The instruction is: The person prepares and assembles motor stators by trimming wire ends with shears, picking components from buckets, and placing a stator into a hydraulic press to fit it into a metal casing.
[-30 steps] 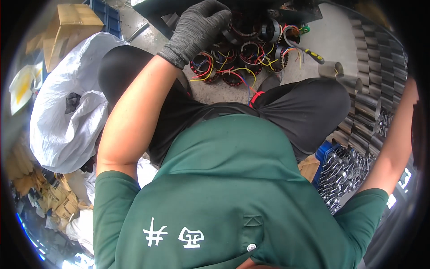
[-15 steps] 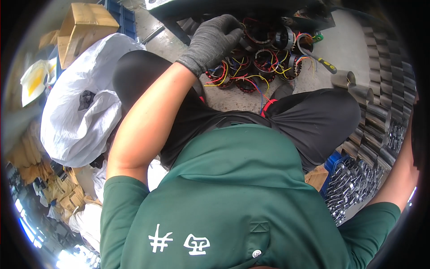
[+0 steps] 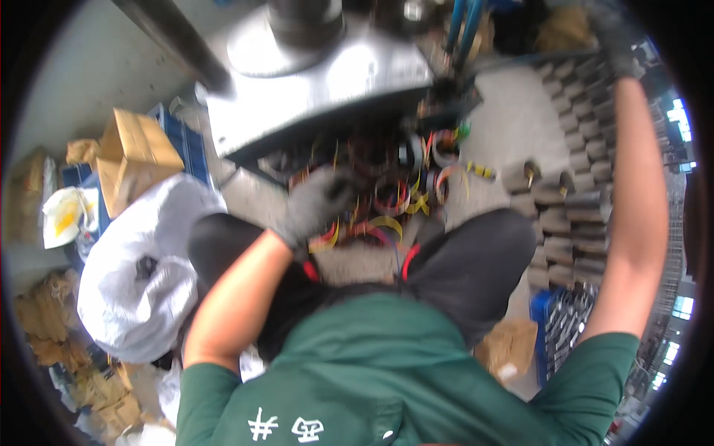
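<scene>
The head view looks down on a heap of wound motor coils point(image 3: 387, 197), dark rings trailing red, yellow and orange wires, lying on the concrete floor between the seated person's knees. The left hand point(image 3: 316, 204), in a grey knit glove, rests on the near-left edge of the heap with its fingers curled down among the wires; motion blur hides whether they actually grip a coil, so I cannot tell. Each coil looks like a dense, stiff ring, probably heavy for its size, while the loose leads are soft and apt to snag on neighbours (the ring body seems the safer hold, not the wires). Just beyond the fingertips stands a grey metal machine base point(image 3: 320, 89). The right hand point(image 3: 613, 37), also gloved, is raised well away to the far right near the picture's rim; its fingers are too blurred to read. Below that arm, short grey metal tubes point(image 3: 573, 223) are stacked in rows. A blue crate point(image 3: 539, 312) holds dark metal parts. Left of the fingers lie a white sack point(image 3: 141, 290) and a cardboard box point(image 3: 134, 152).
</scene>
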A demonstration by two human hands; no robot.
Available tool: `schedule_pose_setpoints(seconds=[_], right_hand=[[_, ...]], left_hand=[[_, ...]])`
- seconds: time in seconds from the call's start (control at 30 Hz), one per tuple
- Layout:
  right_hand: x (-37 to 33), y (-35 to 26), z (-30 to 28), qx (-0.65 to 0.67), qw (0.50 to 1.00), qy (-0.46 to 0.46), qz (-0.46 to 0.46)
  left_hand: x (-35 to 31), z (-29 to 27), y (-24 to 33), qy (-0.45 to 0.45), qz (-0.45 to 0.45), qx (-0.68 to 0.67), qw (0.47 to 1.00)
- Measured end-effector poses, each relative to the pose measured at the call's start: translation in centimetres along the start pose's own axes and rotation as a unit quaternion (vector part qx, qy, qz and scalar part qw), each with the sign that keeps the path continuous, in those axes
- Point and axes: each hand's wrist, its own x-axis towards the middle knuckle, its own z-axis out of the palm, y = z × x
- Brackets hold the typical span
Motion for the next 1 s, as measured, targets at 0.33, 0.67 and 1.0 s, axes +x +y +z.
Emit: schedule_pose_setpoints(seconds=[0.33,0.67,1.0], right_hand=[[2.0,-3.3,-5.2,0.241,0.948,-0.11,0.177],[1.0,-3.6,-6.7,0.302,0.924,-0.111,0.206],[0.6,-4.3,-7.8,0.302,0.923,-0.107,0.211]], left_hand=[[0.5,-0.3,0.2,-0.04,0.023,0.063,0.997],[2.5,-4.9,4.3,-0.123,-0.018,-0.1,0.987],[10.5,-9.6,-0.7,0.131,-0.011,-0.253,0.959]])
